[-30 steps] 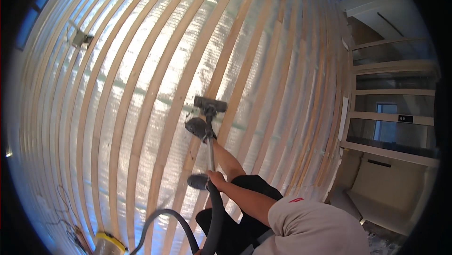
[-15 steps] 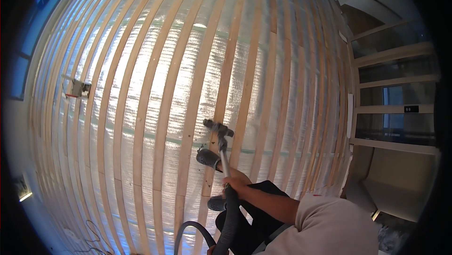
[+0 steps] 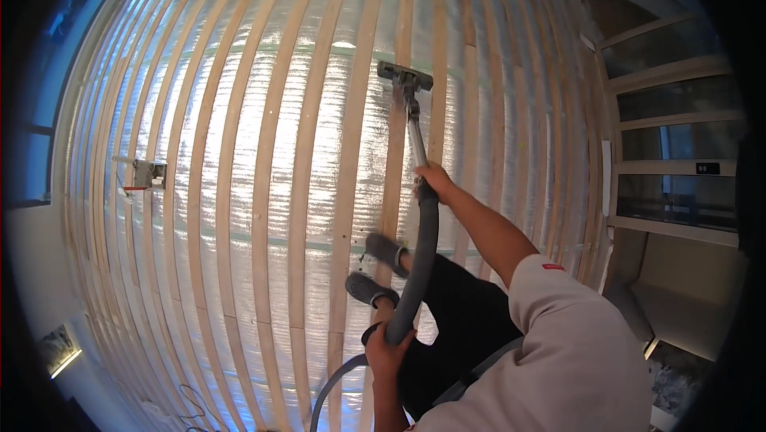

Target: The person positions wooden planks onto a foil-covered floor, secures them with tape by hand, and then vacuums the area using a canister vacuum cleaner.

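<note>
A vacuum cleaner wand (image 3: 416, 141) stretches away from me with its dark wide floor head (image 3: 405, 76) resting across the wooden battens (image 3: 396, 153) of the floor. My right hand (image 3: 432, 181) is wrapped around the wand where it meets the grey ribbed hose (image 3: 425, 248). Lower down, my left hand (image 3: 386, 351) grips that hose near my legs. From there the hose curves down past the lower edge. Between the battens lies shiny silver foil sheeting (image 3: 275, 137).
My feet in grey clogs (image 3: 369, 289) stand on the battens. A small box-like device (image 3: 149, 175) sits at left, and a thin cable (image 3: 191, 404) lies at lower left. Wooden-framed glass panels (image 3: 674, 145) line the right side. Dark specks dot the floor near my feet.
The floor head and wand have moved farther away, up along the battens, with my right arm stretched out. My left hand has come up into view on the hose. My feet have shifted.
</note>
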### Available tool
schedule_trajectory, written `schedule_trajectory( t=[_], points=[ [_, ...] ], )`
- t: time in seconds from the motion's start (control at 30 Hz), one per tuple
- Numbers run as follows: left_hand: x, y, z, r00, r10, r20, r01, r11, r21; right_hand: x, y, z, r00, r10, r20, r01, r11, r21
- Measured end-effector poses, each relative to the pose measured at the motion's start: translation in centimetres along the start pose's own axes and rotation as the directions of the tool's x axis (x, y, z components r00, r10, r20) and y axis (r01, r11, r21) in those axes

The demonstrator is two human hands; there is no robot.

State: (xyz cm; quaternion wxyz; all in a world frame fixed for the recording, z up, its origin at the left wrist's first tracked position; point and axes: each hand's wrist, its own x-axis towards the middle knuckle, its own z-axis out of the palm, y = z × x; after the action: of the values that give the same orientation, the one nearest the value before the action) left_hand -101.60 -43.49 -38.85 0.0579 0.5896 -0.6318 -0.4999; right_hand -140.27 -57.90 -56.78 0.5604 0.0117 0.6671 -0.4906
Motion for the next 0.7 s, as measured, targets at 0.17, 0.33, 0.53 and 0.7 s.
schedule_trajectory(
  t=[0.17,0.33,0.53,0.7],
  points=[
    [11.8,3.6,2.4,0.983,-0.137,0.120,0.126,0.987,0.101,10.5,-3.7,-1.1,0.998,0.058,0.012,-0.058,0.998,-0.009],
    [22.0,3.2,8.3,0.993,-0.093,0.069,0.088,0.993,0.077,22.6,-5.1,-4.4,0.997,-0.068,-0.020,0.062,0.976,-0.207],
    [38.0,10.8,12.9,0.970,-0.225,0.090,0.210,0.966,0.149,37.7,-19.0,-6.3,0.999,0.017,-0.027,-0.020,0.995,-0.100],
    [47.5,14.9,16.7,0.970,-0.220,0.105,0.207,0.971,0.121,46.4,-26.9,-5.4,0.998,0.064,-0.014,-0.064,0.998,0.002]
  ],
)
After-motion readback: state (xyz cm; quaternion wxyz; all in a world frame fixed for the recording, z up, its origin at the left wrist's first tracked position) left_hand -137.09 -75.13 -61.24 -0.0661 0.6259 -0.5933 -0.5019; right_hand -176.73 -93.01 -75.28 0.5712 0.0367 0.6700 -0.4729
